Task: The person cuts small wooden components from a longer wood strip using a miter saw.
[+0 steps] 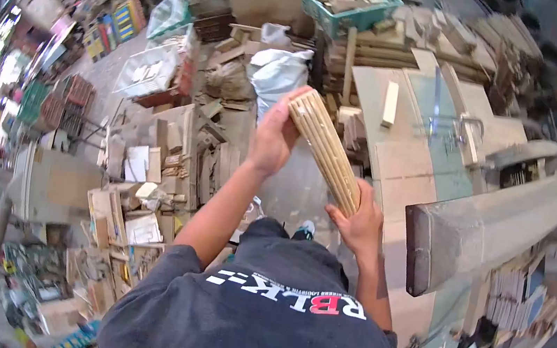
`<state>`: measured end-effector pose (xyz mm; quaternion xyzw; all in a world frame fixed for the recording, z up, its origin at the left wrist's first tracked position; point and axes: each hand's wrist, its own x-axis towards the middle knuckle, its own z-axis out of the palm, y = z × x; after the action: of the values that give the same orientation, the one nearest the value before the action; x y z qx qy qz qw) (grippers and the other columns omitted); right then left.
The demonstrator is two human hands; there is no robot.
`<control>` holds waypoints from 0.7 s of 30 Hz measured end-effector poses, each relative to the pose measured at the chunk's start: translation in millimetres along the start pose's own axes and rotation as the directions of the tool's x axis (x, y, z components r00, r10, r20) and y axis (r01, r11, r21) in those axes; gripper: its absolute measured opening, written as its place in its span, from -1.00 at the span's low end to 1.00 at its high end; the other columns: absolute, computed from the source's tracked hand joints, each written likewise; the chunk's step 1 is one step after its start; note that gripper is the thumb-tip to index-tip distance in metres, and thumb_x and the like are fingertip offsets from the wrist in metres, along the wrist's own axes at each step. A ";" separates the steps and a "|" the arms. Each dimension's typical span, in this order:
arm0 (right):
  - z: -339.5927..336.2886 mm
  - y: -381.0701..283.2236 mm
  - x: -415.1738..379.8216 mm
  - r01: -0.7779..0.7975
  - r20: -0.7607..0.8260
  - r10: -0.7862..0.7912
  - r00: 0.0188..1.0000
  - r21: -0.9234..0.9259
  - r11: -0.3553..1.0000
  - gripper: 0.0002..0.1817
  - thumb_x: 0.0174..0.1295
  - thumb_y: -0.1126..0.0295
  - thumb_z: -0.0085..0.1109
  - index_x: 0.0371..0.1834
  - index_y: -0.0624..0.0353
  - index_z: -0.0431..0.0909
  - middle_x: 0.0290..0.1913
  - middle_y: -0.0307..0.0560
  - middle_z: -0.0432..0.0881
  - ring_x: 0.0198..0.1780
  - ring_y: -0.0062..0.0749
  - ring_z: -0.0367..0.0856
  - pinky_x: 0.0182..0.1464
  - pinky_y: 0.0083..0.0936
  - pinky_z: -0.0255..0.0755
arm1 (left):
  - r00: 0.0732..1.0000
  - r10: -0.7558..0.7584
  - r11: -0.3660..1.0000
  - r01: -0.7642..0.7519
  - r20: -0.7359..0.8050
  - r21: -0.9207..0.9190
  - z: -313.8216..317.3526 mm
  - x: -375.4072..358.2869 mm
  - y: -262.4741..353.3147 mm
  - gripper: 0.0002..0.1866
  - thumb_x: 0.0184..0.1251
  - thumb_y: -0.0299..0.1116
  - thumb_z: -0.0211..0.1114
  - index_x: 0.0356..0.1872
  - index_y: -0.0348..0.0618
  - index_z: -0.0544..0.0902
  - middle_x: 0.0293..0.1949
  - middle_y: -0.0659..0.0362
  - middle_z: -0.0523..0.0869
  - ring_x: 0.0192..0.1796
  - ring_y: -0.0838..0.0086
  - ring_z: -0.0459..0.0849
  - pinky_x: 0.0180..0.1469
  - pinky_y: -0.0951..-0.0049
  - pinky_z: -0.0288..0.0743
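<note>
Between my two hands I hold a stack of wooden strips (327, 154), several pieces pressed face to face, tilted with the far end to the left. My left hand (276, 135) is closed around the far end, its fingers partly hidden behind the wood. Around the near end, my right hand (358, 220) is closed with the thumb on the near side. Beyond the stack stands a white sack (277, 75). To the right lies a board-topped work surface (403, 166) with a small pale wood block (390, 104) on it.
A long dusty beam-like machine part (490, 219) juts in from the right. A teal crate (345, 17) of wood scraps stands at the back. At left are a white bin (147, 72), a cabinet (58, 187) and heaps of wood offcuts (121, 217).
</note>
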<state>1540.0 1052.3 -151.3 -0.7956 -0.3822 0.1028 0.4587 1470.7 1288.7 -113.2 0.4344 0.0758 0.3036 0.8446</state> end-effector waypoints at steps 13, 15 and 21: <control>9.0 52.8 66.6 -0.333 -0.378 0.173 0.910 -0.414 0.847 -0.35 0.02 0.36 0.44 0.28 0.09 0.54 0.10 -0.04 0.63 0.12 -0.05 0.62 0.20 -0.16 0.46 | 0.868 -0.426 0.761 0.191 0.256 0.621 -89.4 170.0 -93.7 -0.59 0.54 -0.43 0.23 0.32 -0.39 0.54 0.17 0.09 0.68 0.16 0.44 0.66 0.23 0.35 0.58; 12.4 70.8 74.3 -0.334 -0.407 0.108 0.907 -0.538 0.774 -0.37 0.03 0.39 0.43 0.27 0.07 0.55 0.12 -0.07 0.63 0.15 -0.09 0.60 0.26 -0.18 0.39 | 0.794 -0.523 0.763 0.274 0.309 0.585 -88.1 196.7 -119.0 -0.61 0.54 -0.43 0.23 0.29 -0.38 0.56 0.12 0.10 0.70 0.13 0.46 0.67 0.21 0.36 0.59; -10.1 145.5 86.8 -0.599 -0.573 0.265 0.775 -0.535 0.596 -0.40 0.09 0.51 0.33 0.29 0.02 0.54 0.27 -0.12 0.56 0.34 -0.15 0.46 0.47 0.02 0.14 | 0.681 -0.614 0.749 0.342 0.400 0.568 -40.1 237.8 -217.1 -0.53 0.51 -0.46 0.26 0.35 -0.48 0.47 0.08 0.08 0.71 0.09 0.44 0.69 0.18 0.40 0.57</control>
<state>1679.5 1064.9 -247.1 -0.9780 -0.0678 -0.1170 0.1589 1743.2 1358.7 -274.7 0.6493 0.0048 -0.1036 0.7534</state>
